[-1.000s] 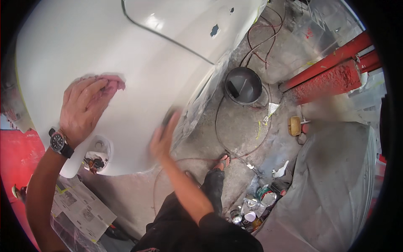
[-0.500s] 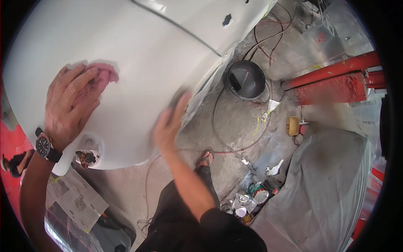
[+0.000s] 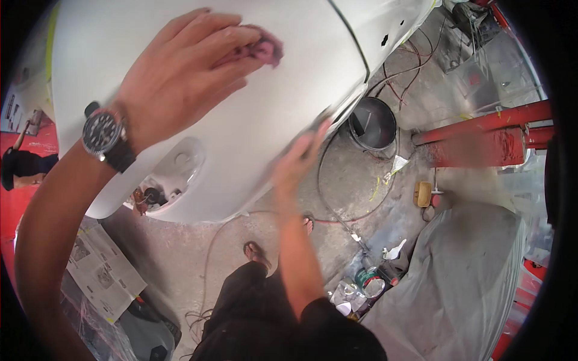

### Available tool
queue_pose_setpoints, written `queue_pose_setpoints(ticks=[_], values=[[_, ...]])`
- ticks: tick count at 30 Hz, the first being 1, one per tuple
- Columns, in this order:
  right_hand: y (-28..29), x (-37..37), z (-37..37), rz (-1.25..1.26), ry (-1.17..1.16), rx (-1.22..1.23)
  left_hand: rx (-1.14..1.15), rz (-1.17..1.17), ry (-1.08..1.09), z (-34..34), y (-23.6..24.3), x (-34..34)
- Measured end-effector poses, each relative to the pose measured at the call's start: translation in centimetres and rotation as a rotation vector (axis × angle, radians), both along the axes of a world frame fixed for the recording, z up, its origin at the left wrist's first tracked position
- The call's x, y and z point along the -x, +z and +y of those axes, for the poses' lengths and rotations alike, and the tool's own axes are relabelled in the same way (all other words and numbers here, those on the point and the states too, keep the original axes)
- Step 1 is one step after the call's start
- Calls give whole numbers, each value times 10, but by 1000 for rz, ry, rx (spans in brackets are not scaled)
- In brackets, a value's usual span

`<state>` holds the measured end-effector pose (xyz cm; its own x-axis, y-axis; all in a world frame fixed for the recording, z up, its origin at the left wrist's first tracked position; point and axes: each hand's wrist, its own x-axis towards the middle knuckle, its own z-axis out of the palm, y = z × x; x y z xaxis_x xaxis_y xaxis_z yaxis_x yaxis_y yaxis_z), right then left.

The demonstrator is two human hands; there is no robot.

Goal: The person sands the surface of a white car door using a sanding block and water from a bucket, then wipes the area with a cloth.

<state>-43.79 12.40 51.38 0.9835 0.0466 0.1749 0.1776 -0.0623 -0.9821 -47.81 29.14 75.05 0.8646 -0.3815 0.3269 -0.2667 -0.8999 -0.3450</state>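
A white car body panel (image 3: 247, 132) curves below both hands. My left hand (image 3: 180, 72), a watch on its wrist, is above the panel with a crumpled pink cloth (image 3: 268, 49) bunched under its fingertips. My right hand (image 3: 292, 165) is at the panel's right edge, smeared a little by motion. Its fingers press a dark flat block (image 3: 320, 122) against that edge; the block's exact kind is hard to make out. Near my left wrist, an open lamp recess (image 3: 177, 171) in the panel shows wiring and brown parts inside.
A black bucket (image 3: 392, 129) stands on the concrete floor, ringed by a hose (image 3: 321, 174). Beyond it are a red beam (image 3: 481, 129) and a yellow tub (image 3: 422, 194). Cans (image 3: 370, 283) lie beside a grey cover (image 3: 451, 271). Another person (image 3: 30, 165) is at far left.
My left hand has moved up and right across the panel with the pink cloth. My right hand has slid right and up along the edge with the dark block. The view has shifted.
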Motion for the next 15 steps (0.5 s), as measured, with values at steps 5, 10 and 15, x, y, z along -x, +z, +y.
queue_pose_setpoints(ticks=[5, 10, 15], values=[[-16, 11, 3, -6, -44, -169, -23, -64, -44, -5, 0, -1], [-47, 171, 2, -6, 152, -76, -75, -74, -61, -2, -2, -2], [-43, 185, -7, 27, 229, -86, -87, -13, -78, 4, 0, -3]])
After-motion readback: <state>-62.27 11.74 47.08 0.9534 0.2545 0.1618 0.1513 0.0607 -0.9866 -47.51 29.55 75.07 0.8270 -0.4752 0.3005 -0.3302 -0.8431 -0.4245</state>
